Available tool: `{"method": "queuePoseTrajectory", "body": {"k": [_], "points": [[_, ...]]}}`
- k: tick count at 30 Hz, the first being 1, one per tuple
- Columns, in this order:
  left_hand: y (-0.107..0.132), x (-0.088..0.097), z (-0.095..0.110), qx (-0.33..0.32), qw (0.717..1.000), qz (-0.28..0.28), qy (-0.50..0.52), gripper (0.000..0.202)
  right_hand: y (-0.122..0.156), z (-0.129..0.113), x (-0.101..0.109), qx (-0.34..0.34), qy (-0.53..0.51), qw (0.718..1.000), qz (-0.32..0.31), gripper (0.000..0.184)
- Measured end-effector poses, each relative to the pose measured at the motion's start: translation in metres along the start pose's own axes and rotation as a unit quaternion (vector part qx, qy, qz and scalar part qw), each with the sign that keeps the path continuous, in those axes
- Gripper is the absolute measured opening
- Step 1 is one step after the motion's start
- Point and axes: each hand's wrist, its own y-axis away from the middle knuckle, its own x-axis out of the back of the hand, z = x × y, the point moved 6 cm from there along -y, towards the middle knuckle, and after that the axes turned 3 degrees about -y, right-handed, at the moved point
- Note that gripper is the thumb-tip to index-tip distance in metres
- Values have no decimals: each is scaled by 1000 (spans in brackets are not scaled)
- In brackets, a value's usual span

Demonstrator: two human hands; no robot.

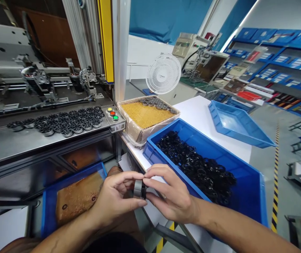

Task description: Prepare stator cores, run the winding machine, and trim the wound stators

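Observation:
A small ring-shaped part [138, 189], a grey metal band with a black edge on its right side, is held between both hands in front of me. My left hand [119, 195] grips its left side, thumb below and fingers above. From the right, my right hand [170, 195] pinches the black edge with its fingertips. Close to my right hand stands a deep blue bin [163, 154] with a heap of black plastic pieces [198, 167] in it. Similar dark ring parts [71, 121] stand in rows on the metal machine bench to the left.
A plastic-lined box [140, 116] with grey rings at its far end stands beside the button panel [115, 117]. Behind it is a white fan [163, 74]. A blue tray [240, 123] lies on the white table. Below left, a blue crate [45, 211] holds brown sheet material.

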Motion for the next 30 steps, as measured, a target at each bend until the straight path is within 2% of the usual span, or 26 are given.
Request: {"method": "queuePoseTrajectory", "body": {"k": [3,8,12,16,22,27,30], "points": [[1,0,0,10,1000,4,-18,44,2,-2,2,18,15,1000,-6,52],[-1,-2,4,12,1000,-9,8,49,7,-7,1,58,51,997,-22,51],[-1,-1,5,16,1000,3,-6,50,7,-8,0,69,71,995,-5,46],[4,8,1,36,997,32,-64,49,6,-12,-2,110,80,991,-8,34],[12,29,-12,91,982,65,-154,57,5,-13,-4,131,126,983,-18,21],[19,23,-23,86,981,48,-167,58,7,-14,-9,100,153,983,11,20],[21,17,-25,71,982,53,-167,52,3,-4,-10,88,137,986,-25,24]]}}
